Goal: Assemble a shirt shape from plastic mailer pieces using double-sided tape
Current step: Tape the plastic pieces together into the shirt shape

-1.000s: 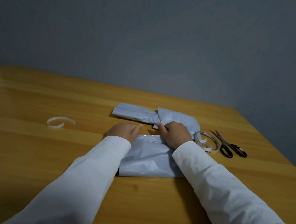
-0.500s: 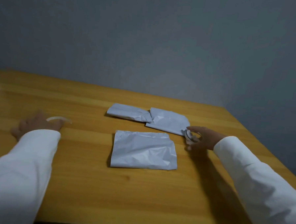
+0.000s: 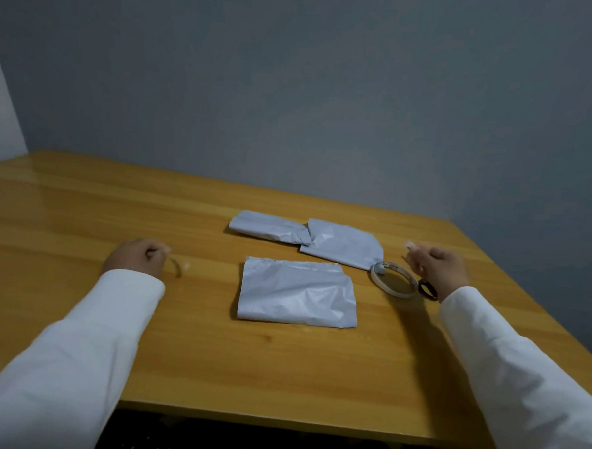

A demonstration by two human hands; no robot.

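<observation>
We have three plastic mailer pieces on the wooden table. The body piece lies flat near the centre, its long axis running left to right. Two sleeve pieces lie just beyond it: the left sleeve piece and the right sleeve piece, which meet at their inner ends and are apart from the body piece.

Our left hand is well to the left of the body piece. Its fingers are curled and pinch a loose tape strip that curves down to the table. Our right hand is to the right of the pieces, fingers curled around something pale; motion blur prevents us from identifying it, though it may be a tape end. The tape roll lies flat just beside the near right corner of the right sleeve piece. A dark scissors handle shows just below the right hand.

The governing relation, in our judgement: the joint line between the body piece and the sleeves lies to the right of the left hand and runs left to right. The strip should therefore travel rightward and be laid parallel to that axis. The right hand is nearer to the right sleeve piece and can steady it.
</observation>
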